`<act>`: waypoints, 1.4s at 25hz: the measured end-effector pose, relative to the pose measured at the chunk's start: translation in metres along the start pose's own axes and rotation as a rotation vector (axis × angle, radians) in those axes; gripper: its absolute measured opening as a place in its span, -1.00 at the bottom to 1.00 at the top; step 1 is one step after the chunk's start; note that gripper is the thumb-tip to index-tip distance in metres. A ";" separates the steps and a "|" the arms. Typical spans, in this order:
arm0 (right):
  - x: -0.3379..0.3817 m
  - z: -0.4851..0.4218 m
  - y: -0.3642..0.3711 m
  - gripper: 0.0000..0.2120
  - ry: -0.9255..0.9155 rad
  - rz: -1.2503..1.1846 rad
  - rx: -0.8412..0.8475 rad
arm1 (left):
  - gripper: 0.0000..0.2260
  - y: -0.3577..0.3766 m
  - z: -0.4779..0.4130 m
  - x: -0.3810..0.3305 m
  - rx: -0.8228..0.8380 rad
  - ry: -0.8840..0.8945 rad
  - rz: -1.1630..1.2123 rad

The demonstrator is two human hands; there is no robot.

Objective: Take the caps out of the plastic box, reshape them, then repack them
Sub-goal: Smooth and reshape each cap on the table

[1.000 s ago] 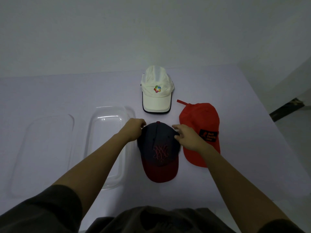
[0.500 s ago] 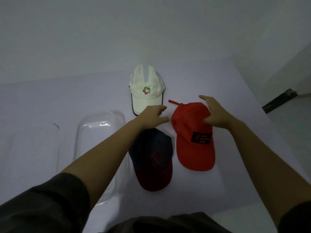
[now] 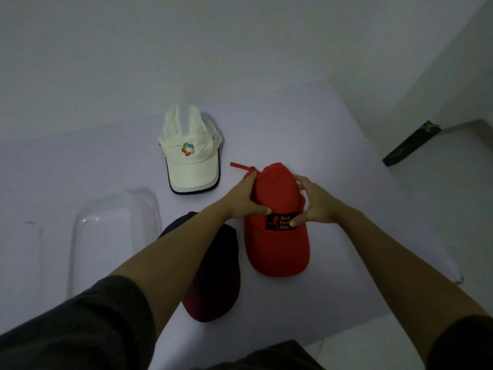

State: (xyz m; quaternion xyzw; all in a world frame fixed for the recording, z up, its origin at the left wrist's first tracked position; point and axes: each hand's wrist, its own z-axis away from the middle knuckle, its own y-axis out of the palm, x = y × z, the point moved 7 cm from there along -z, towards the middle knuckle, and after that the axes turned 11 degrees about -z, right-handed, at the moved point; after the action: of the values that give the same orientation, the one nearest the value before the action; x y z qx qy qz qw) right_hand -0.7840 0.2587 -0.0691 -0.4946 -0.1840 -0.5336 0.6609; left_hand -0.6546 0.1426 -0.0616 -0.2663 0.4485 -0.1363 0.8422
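Red fabric cap (image 3: 277,252): left hand (image 3: 242,201) and right hand (image 3: 318,206) curl around its crown, squeezing. Unboxing looks done; repacking remains.

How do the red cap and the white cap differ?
The red cap is gripped by the left hand and right hand; the white cap lies untouched. The red cap bears a black patch, the white cap a multicoloured logo. Both rest on the table, brims toward the person.

Both forearms are reaching forward. The left grip (image 3: 241,200) and right grip (image 3: 318,205) are clasping the red cap (image 3: 277,249) from opposite sides, thumbs pressing its front.
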 end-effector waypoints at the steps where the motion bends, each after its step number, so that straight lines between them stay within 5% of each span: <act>1: 0.000 0.000 -0.003 0.22 -0.041 0.049 -0.032 | -0.05 -0.001 -0.001 -0.001 -0.020 0.018 -0.021; 6: 0.008 0.010 -0.010 0.19 -0.227 0.209 -0.148 | -0.34 -0.011 0.009 -0.016 0.020 0.093 -0.113; 9: 0.015 0.025 -0.011 -0.18 -0.267 0.174 -0.148 | -0.68 -0.015 0.015 -0.022 0.124 0.089 -0.031; 13: 0.013 0.028 -0.006 -0.51 -0.260 0.004 -0.106 | -0.85 -0.010 0.018 -0.026 0.194 0.065 0.067; 23: -0.046 0.025 0.022 -0.50 0.067 -1.201 -0.278 | -0.70 -0.005 0.022 -0.032 0.162 0.106 0.296; 30: -0.051 0.016 0.042 -0.51 0.190 -0.979 -0.654 | -0.64 -0.013 0.019 -0.035 0.054 0.100 0.241; 35: -0.063 0.021 0.043 -0.46 0.245 -1.001 -0.794 | -0.78 -0.012 0.016 0.001 0.005 -0.026 0.129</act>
State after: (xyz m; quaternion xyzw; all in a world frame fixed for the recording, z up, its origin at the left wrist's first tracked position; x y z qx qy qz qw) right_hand -0.7624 0.3070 -0.1276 -0.4914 -0.1043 -0.8569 0.1155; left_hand -0.6404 0.1375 -0.0478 -0.2362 0.4534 -0.0794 0.8558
